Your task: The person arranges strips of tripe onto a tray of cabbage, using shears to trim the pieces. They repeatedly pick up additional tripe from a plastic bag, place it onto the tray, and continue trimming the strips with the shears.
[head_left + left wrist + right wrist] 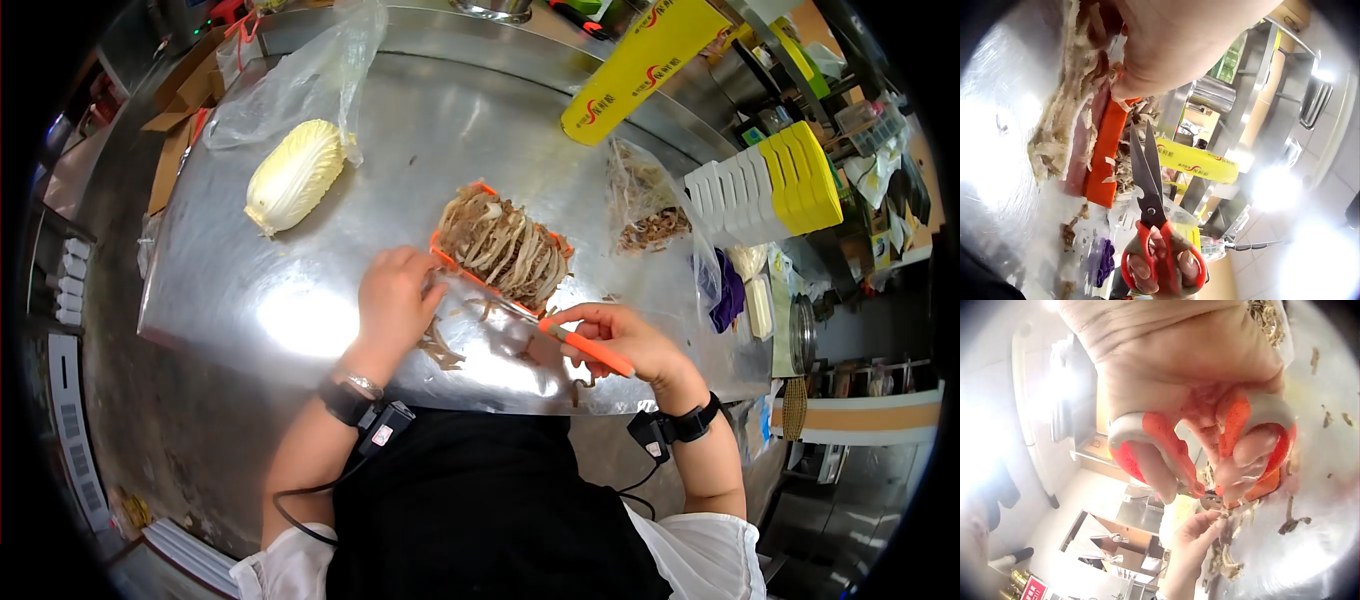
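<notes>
An orange-edged tray [510, 301] filled with brownish, shredded strips [505, 245] lies on the steel table. The left hand [398, 300] pinches strips at the tray's near left corner, its thumb and fingertips on the orange rim [1105, 156] in the left wrist view. In the right hand [622, 345] are scissors [1151, 209] with orange and grey handles, fingers through the loops. Their blades stand slightly apart in the left wrist view, pointing toward the left hand. Loose strips [440, 347] lie on the table in front of the tray.
A pale cabbage [295, 178] and a clear plastic bag [300, 95] are at the back left. At the right stand a yellow film box [640, 75], a bag of brown pieces [650, 215], stacked white and yellow baskets [765, 185] and a purple cloth [728, 290].
</notes>
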`<state>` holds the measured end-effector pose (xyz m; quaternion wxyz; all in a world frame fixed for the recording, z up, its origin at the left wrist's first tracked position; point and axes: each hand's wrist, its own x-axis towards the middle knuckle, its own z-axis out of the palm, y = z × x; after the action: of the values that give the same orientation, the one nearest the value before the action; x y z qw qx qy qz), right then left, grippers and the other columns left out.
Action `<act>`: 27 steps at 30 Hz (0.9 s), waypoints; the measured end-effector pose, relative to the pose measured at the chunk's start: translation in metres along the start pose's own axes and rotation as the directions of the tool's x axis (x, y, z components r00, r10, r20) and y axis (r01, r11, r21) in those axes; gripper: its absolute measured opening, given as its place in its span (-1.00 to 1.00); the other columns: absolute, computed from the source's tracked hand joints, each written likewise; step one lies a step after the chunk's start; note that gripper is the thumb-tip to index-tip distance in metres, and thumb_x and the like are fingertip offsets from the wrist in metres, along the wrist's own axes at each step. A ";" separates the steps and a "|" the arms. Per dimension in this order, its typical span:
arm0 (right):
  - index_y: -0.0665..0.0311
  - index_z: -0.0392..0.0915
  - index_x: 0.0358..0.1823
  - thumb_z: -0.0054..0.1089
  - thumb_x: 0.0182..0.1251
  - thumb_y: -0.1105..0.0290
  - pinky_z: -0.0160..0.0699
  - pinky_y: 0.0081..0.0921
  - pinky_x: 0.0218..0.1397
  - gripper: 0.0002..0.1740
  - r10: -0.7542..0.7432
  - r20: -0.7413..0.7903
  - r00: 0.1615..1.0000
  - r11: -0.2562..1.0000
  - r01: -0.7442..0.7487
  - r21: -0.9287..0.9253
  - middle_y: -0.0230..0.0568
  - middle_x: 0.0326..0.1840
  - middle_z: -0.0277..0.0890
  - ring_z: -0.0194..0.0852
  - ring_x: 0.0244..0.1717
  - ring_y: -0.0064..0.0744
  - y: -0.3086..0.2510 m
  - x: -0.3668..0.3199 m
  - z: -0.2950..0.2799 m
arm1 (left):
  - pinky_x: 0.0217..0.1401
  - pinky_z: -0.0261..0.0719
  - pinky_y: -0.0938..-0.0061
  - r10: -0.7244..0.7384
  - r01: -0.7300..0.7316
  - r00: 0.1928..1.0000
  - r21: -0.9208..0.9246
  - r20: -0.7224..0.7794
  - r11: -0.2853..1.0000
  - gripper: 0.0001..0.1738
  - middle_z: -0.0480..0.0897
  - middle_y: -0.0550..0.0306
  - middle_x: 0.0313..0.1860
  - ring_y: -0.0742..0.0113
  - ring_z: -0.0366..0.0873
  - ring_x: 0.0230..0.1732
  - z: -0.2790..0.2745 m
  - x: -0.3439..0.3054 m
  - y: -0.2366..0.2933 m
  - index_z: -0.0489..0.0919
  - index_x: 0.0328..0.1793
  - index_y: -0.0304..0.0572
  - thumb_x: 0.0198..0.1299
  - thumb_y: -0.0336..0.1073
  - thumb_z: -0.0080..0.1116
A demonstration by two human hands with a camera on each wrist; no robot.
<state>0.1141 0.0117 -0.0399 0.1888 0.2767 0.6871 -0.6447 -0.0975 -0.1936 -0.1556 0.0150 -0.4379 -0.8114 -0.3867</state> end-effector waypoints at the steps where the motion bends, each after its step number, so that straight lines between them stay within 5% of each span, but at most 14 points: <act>1: 0.22 0.60 0.29 0.38 0.40 0.34 0.35 -0.72 -0.52 -0.55 0.021 0.022 1.000 0.998 -0.022 0.060 -0.42 -0.41 0.67 0.51 -0.53 -0.75 0.001 0.000 0.002 | -0.04 0.59 0.25 -0.009 0.009 1.000 0.003 0.009 1.000 -0.72 0.69 0.11 -0.21 0.06 0.60 -0.10 0.002 0.001 0.001 0.73 -0.13 -0.14 -0.01 -0.37 0.51; 8: 0.29 0.59 0.28 0.37 0.41 0.37 0.37 -0.71 -0.52 -0.55 -0.020 0.007 1.000 0.976 0.018 0.218 -0.40 -0.42 0.63 0.48 -0.55 -0.69 0.016 0.026 0.009 | -0.07 0.59 0.22 -0.016 0.016 1.000 0.030 0.019 0.999 -0.74 0.70 0.09 -0.25 0.04 0.62 -0.13 0.008 0.004 0.003 0.72 -0.19 -0.19 -0.03 -0.36 0.52; 13: 0.27 0.60 0.30 0.34 0.42 0.43 0.39 -0.72 -0.50 -0.57 0.024 0.023 0.999 0.994 -0.026 0.110 -0.37 -0.38 0.67 0.50 -0.51 -0.72 0.004 0.015 0.012 | -0.08 0.60 0.22 -0.019 0.018 0.999 0.023 0.039 1.000 -0.79 0.70 0.08 -0.24 0.03 0.62 -0.13 0.005 0.004 0.001 0.72 -0.21 -0.18 -0.01 -0.40 0.48; 20: 0.26 0.60 0.33 0.34 0.43 0.42 0.49 -0.73 -0.41 -0.55 -0.053 -0.047 0.997 0.998 0.054 0.029 -0.28 -0.23 0.77 0.63 -0.36 -0.72 -0.007 -0.002 0.012 | 0.00 0.59 0.19 0.059 -0.059 0.995 -0.001 -0.086 0.998 -0.78 0.67 0.05 -0.11 -0.04 0.58 -0.05 -0.017 0.018 0.003 0.66 -0.17 -0.20 0.10 -0.63 0.18; 27: 0.30 0.63 0.28 0.33 0.44 0.40 0.46 -0.70 -0.44 -0.59 -0.084 -0.033 0.996 0.995 0.082 -0.052 -0.39 -0.39 0.71 0.56 -0.46 -0.76 0.002 0.024 0.006 | 0.05 0.60 0.19 0.219 -0.220 0.975 -0.066 -0.022 0.973 -0.71 0.69 0.03 -0.10 -0.05 0.59 -0.01 -0.011 0.026 0.000 0.67 -0.13 -0.18 0.10 -0.68 0.12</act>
<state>0.0964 0.0092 -0.0564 0.1567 0.2545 0.7172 -0.6295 -0.1172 -0.1823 -0.1389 0.0487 -0.5225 -0.7443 -0.4131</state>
